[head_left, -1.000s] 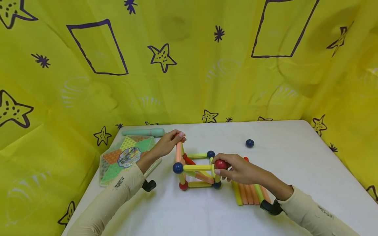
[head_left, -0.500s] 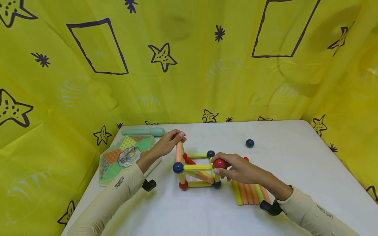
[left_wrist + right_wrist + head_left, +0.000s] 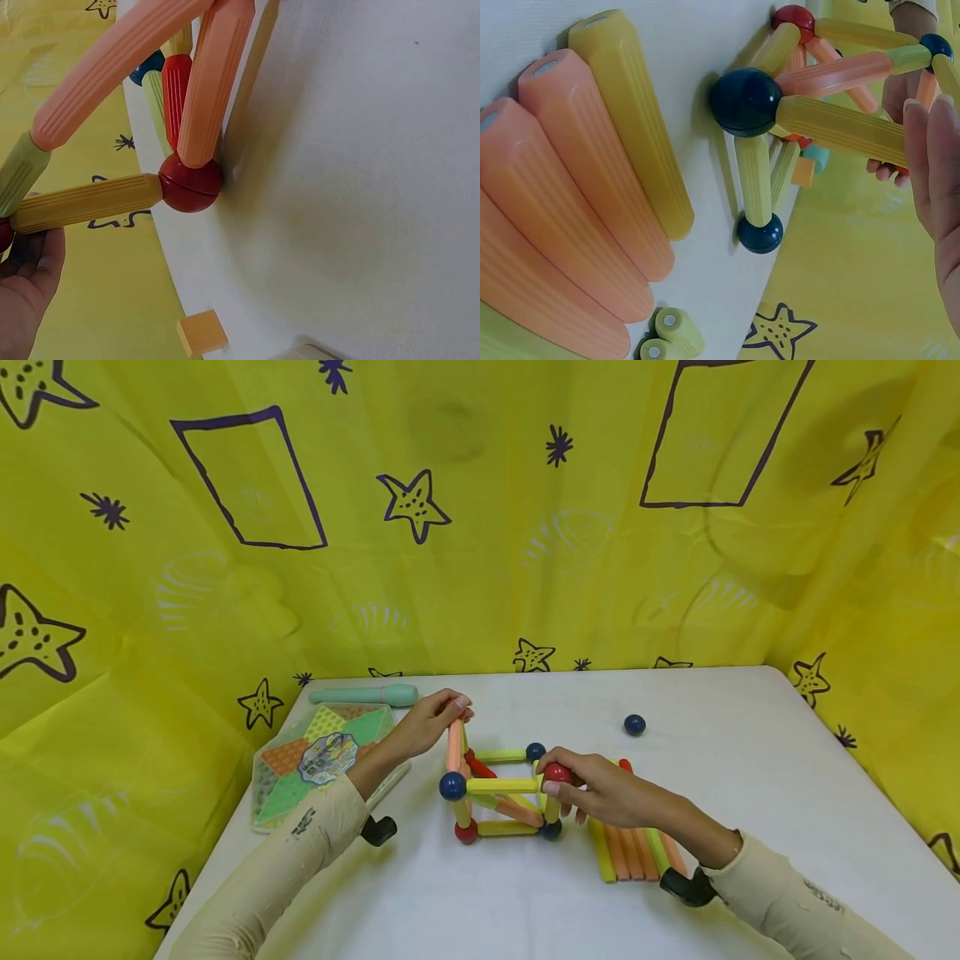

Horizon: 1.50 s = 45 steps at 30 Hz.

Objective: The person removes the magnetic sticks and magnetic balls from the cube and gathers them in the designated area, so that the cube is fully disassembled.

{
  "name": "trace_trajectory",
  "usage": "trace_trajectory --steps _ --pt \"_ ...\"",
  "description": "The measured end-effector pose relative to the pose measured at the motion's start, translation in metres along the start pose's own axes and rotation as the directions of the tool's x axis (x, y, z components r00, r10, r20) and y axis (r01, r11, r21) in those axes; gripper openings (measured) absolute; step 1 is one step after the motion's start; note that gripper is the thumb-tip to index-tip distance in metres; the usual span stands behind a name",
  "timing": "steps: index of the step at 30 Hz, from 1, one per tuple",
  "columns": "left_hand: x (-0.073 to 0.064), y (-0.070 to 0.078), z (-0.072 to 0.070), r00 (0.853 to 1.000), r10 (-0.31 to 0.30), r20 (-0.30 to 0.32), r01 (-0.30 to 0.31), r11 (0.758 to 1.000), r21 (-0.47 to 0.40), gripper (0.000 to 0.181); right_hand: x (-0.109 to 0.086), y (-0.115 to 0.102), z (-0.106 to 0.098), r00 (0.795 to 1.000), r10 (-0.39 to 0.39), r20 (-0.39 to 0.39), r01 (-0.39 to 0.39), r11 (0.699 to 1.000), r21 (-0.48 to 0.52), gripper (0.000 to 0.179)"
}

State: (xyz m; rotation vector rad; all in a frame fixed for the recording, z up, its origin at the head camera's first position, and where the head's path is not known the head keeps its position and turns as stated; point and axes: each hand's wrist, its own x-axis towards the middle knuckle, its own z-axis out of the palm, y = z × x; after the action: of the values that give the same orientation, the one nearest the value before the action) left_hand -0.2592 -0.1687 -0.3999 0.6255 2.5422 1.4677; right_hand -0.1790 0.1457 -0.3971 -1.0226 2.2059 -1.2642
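Note:
A frame of magnetic rods and balls stands on the white table, with a blue ball point(image 3: 452, 787) at its near left upper corner and a yellow rod point(image 3: 501, 786) running right from it. My right hand point(image 3: 603, 789) pinches a red ball point(image 3: 557, 775) at that rod's right end. At the far left top corner, my left hand point(image 3: 431, 727) grips another red ball, mostly covered by its fingers; the left wrist view has this hand point(image 3: 26, 289) beside the end of a yellow rod point(image 3: 90, 202). Lower down, a dark blue ball point(image 3: 745, 102) joins several rods.
Loose orange and yellow rods point(image 3: 633, 856) lie side by side right of the frame, partly under my right wrist. A single blue ball point(image 3: 634, 724) lies farther back. To the left are a patterned plastic box point(image 3: 326, 760) and a mint-green microphone-shaped object point(image 3: 367, 696).
My right hand has shifted very slightly left with its red ball, toward the yellow rod's end. My left hand and the frame have kept still.

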Motion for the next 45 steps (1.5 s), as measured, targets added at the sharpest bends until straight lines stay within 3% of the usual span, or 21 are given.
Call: trace_trajectory --steps 18,23,27,31,38,45 --pt "0.002 0.000 0.001 1.000 -0.004 0.005 0.004 1.000 -0.005 0.038 0.001 -0.002 -0.002 0.999 0.027 -0.028 -0.026 0.999 0.028 0.031" --pt "0.002 -0.001 0.002 1.000 -0.007 0.008 0.007 1.000 0.001 0.038 0.001 -0.001 -0.004 0.999 -0.012 -0.051 0.013 1.000 0.025 0.029" --pt "0.001 -0.001 0.002 1.000 -0.007 0.007 0.007 1.000 0.012 0.037 -0.001 0.000 -0.011 0.990 -0.065 -0.126 0.063 0.998 -0.013 0.028" --pt "0.000 0.000 0.002 1.000 -0.006 0.011 0.005 1.000 0.010 0.037 -0.006 0.003 -0.027 0.972 -0.077 -0.224 0.066 0.996 -0.057 0.034" --pt "0.001 0.000 0.001 1.000 -0.003 0.016 0.003 1.000 -0.003 0.036 -0.023 0.026 -0.073 0.928 -0.007 -0.372 0.003 1.000 -0.013 0.037" --pt "-0.001 -0.001 -0.001 1.000 0.006 0.018 -0.006 1.000 -0.010 0.036 -0.039 0.078 -0.119 0.883 0.173 -0.435 -0.213 0.976 -0.043 0.043"
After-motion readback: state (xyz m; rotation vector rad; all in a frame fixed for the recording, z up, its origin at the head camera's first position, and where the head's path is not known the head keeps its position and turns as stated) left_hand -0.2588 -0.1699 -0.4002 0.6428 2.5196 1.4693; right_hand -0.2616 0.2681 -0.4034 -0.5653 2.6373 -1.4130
